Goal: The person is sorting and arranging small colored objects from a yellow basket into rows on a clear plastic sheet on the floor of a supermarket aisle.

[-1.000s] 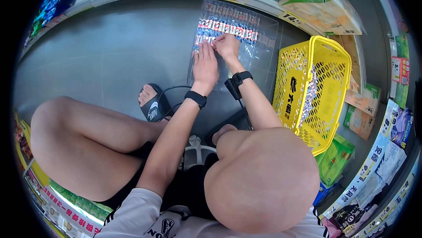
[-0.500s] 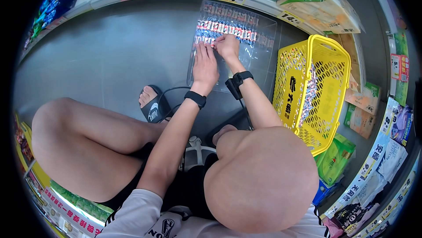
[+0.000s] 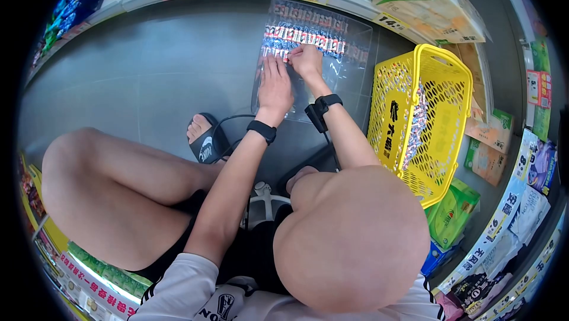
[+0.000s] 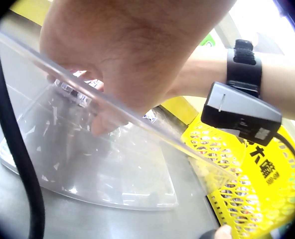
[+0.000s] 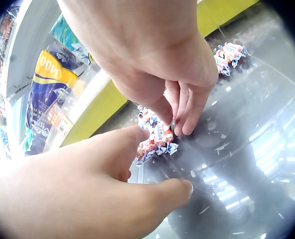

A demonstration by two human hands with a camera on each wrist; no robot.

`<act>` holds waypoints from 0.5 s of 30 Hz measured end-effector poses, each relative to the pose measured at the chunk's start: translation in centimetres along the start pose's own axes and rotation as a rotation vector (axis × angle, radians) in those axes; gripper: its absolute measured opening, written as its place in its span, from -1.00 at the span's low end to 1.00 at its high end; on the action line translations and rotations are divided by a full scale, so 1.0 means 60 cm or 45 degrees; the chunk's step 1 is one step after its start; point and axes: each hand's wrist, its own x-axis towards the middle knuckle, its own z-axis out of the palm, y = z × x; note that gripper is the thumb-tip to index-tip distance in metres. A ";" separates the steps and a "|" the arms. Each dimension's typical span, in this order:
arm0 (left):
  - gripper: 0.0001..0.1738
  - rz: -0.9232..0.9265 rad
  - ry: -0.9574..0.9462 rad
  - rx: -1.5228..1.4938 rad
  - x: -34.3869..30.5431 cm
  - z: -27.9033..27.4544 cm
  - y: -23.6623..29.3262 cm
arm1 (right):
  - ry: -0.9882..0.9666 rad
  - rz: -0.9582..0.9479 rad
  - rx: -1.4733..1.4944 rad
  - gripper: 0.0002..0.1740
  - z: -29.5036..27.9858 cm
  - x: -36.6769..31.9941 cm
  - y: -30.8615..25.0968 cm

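Wrapped candies point(image 3: 305, 37) with blue, white and red wrappers lie side by side in rows in a clear plastic tray point(image 3: 349, 93). My left hand point(image 3: 275, 87) rests its nearly straight fingers on the left end of the nearest row; in the right wrist view its thumb stands apart from the candies point(image 5: 160, 137). Beside it, my right hand point(image 3: 308, 63) is bent down with thumb and fingertips pinching a candy at that row's right end, partly hidden by the fingers. The left wrist view shows the tray's clear wall point(image 4: 152, 130) in front of the hands.
A yellow basket point(image 3: 394, 125) holding more candies stands right of the tray. Shelves with tissue packs point(image 3: 435, 10) run behind and to the right. A sandalled foot point(image 3: 207, 137) is left of my forearms, and a black cable point(image 4: 18, 144) hangs near my left wrist.
Both hands keep nearly the same place and pose at the near row. The head view has shifted slightly.
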 end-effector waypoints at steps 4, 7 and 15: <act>-0.12 0.045 0.039 -0.018 0.002 -0.011 0.008 | -0.017 -0.066 -0.088 -0.83 -0.027 -0.020 -0.013; -0.20 0.128 0.079 0.016 0.002 -0.028 0.017 | -0.075 -0.128 -0.069 -0.80 -0.057 -0.037 -0.022; -0.53 0.301 0.138 -0.025 -0.007 -0.091 0.055 | -0.074 -0.310 -0.112 -0.76 -0.156 -0.106 -0.021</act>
